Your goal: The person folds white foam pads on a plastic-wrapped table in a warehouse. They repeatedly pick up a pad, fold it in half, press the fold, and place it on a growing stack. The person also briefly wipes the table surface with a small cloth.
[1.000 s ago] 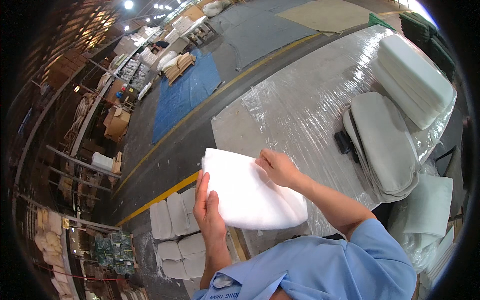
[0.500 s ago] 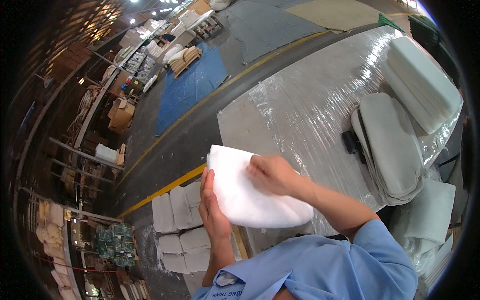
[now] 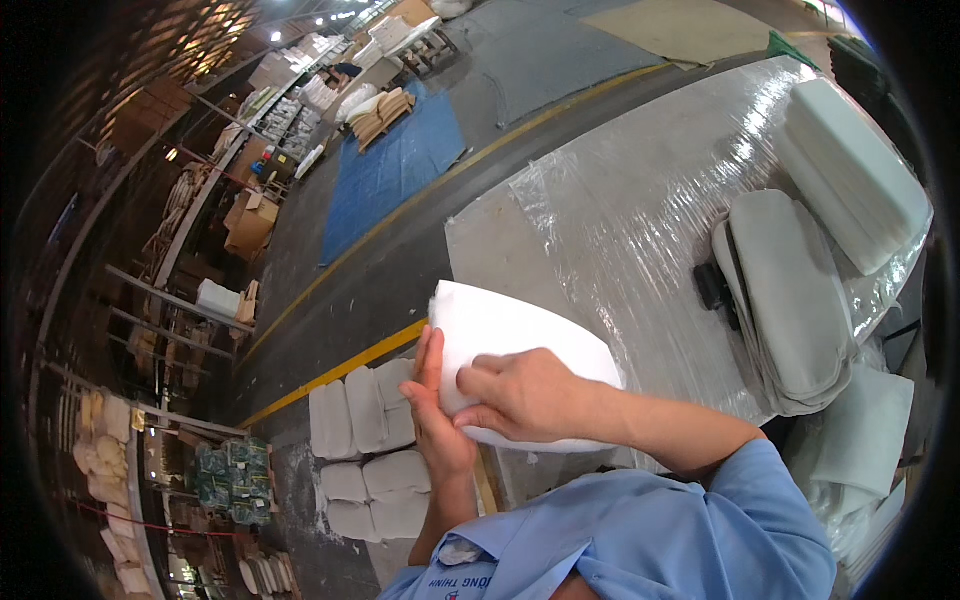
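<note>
A smooth white pad (image 3: 535,335) with a rounded outline lies in front of me, over the near-left part of the table. My left hand (image 3: 437,415) is against its left edge, fingers stretched out and the palm turned toward it. Across the pad reaches my right hand (image 3: 520,395). Its fingers are curled and its thumb is bent at the pad's lower left edge, close to the left palm, closed on the pad. The pad's underside and the fingertips of my right hand are partly hidden.
Clear plastic film covers the large table (image 3: 620,240). On its right stand a stack of grey pads (image 3: 790,290), a black object (image 3: 712,288) and a stack of pale pads (image 3: 850,170). Pale cushions (image 3: 365,410) lie on the floor at left, near shelving (image 3: 180,310).
My right hand has moved left and down across the pad to its lower left edge beside my left palm. The view has shifted slightly.
</note>
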Demonstrator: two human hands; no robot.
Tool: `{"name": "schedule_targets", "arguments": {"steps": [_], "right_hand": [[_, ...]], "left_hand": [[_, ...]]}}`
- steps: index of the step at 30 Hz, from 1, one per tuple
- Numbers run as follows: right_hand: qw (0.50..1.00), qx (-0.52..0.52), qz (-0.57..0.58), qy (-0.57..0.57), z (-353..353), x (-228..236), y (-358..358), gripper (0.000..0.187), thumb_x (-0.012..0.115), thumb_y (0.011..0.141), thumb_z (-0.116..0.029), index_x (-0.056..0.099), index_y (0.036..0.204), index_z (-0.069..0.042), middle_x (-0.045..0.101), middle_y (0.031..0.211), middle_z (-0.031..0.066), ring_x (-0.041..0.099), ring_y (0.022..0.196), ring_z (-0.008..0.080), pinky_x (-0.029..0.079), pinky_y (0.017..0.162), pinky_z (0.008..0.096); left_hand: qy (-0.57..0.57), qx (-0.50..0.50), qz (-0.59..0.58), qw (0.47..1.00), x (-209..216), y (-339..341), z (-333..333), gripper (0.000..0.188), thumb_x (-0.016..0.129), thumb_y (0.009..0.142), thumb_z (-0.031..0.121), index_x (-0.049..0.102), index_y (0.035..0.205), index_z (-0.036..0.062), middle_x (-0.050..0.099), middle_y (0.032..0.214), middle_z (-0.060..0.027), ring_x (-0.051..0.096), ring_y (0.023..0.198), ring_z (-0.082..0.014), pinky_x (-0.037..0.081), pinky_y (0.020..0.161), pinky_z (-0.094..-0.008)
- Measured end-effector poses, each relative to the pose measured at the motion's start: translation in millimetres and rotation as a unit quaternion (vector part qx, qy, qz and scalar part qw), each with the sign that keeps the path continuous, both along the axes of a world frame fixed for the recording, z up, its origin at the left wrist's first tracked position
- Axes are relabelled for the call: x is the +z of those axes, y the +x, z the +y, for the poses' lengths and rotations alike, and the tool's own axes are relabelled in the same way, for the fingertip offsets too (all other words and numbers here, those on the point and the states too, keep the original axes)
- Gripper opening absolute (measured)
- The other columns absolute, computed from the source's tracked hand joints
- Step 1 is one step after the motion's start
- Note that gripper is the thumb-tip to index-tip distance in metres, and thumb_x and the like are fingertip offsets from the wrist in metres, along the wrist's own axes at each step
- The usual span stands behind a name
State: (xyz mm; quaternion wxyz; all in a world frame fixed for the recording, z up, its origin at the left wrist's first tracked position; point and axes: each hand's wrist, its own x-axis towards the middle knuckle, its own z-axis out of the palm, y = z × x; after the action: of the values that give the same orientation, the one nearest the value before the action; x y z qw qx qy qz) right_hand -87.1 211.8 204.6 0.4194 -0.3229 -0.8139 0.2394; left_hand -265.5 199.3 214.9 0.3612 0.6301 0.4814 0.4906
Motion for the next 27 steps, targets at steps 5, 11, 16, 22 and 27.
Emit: {"name": "schedule_targets", "arguments": {"steps": [5, 11, 16, 22, 27], "right_hand": [[0.995, -0.093, 0.000, -0.033, 33, -51, 3, 0.026, 0.058, 0.106, -0.031, 0.060, 0.102, -0.006, 0.072, 0.092, 0.0181, 0.072, 0.080, 0.0426, 0.056, 0.072, 0.0549], [0.998, -0.048, 0.022, -0.027, 3, 4, -2, 0.030, 0.059, 0.105, -0.035, 0.059, 0.103, -0.005, 0.072, 0.092, 0.0184, 0.072, 0.083, 0.0444, 0.056, 0.073, 0.0555], [0.997, -0.069, 0.001, -0.017, 26, -28, -6, 0.027, 0.058, 0.105, -0.031, 0.060, 0.104, -0.004, 0.073, 0.094, 0.0197, 0.073, 0.085, 0.0441, 0.056, 0.075, 0.0561], [0.993, -0.092, 0.062, -0.052, 29, -11, 3, 0.029, 0.061, 0.105, -0.033, 0.057, 0.104, -0.004, 0.069, 0.087, 0.0231, 0.068, 0.081, 0.0474, 0.051, 0.071, 0.0561], [0.995, -0.086, 0.020, -0.043, 39, -32, -1, 0.029, 0.060, 0.104, -0.033, 0.060, 0.100, -0.004, 0.072, 0.088, 0.0209, 0.069, 0.084, 0.0470, 0.054, 0.075, 0.0577]], "left_hand": [[0.004, 0.006, 0.008, 1.000, -1, 4, 4, 0.098, 0.005, 0.106, 0.073, 0.044, 0.160, 0.0008, 0.026, 0.174, -0.0170, 0.022, 0.162, -0.0309, 0.022, 0.132, -0.0485], [0.007, -0.002, 0.021, 1.000, -4, -3, -3, 0.099, 0.004, 0.106, 0.073, 0.043, 0.161, 0.0007, 0.026, 0.174, -0.0163, 0.020, 0.163, -0.0305, 0.021, 0.132, -0.0492], [0.011, -0.006, -0.010, 1.000, -1, 4, 4, 0.099, 0.005, 0.107, 0.073, 0.043, 0.160, 0.0001, 0.026, 0.174, -0.0160, 0.020, 0.163, -0.0298, 0.021, 0.132, -0.0491], [0.013, 0.003, 0.008, 1.000, -8, -1, -1, 0.101, 0.005, 0.106, 0.074, 0.043, 0.160, -0.0023, 0.027, 0.173, -0.0167, 0.023, 0.162, -0.0300, 0.022, 0.131, -0.0472], [0.020, -0.014, 0.022, 0.999, -1, 4, 2, 0.097, 0.008, 0.108, 0.072, 0.041, 0.161, -0.0018, 0.023, 0.175, -0.0171, 0.020, 0.163, -0.0302, 0.022, 0.132, -0.0469]]}}
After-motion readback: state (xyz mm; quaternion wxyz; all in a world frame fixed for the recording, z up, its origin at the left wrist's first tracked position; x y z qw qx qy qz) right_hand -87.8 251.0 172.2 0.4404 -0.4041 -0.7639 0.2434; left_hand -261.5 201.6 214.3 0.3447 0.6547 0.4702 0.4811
